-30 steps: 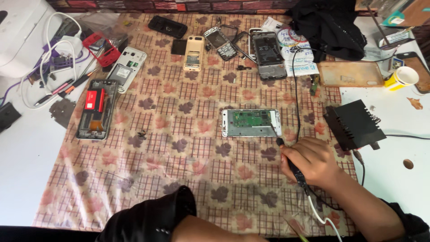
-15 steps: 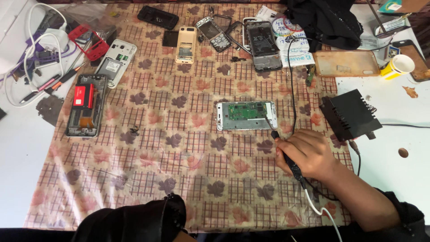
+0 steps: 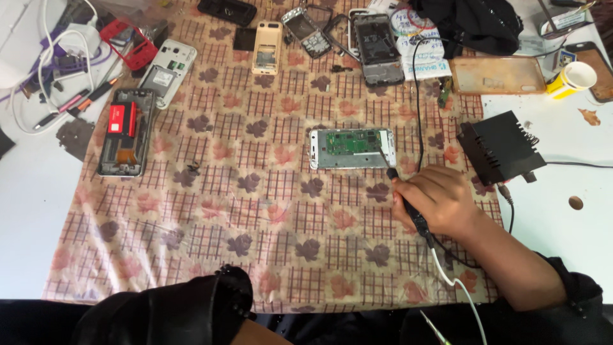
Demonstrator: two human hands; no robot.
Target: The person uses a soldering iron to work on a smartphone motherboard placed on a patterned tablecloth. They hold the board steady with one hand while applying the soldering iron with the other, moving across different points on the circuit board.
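My right hand (image 3: 437, 199) grips a black soldering iron (image 3: 408, 206) like a pen. Its tip touches the right end of an opened phone (image 3: 352, 148) whose green circuit board faces up in a silver frame, lying on the leaf-patterned cloth (image 3: 255, 211). A white cord runs back from the iron past my forearm. My left hand is out of sight; only a dark sleeve (image 3: 172, 313) shows at the bottom edge.
A black ribbed stand (image 3: 501, 148) sits right of my hand. A phone frame with a red part (image 3: 124, 131) lies at left. Several dismantled phones (image 3: 377, 38), a tan case (image 3: 498, 75), a yellow paper cup (image 3: 571, 78) and tangled cables (image 3: 57, 70) line the far side.
The view has shifted closer. My right hand has kept the iron and brought its tip from the phone's lower right corner onto the board's right end.
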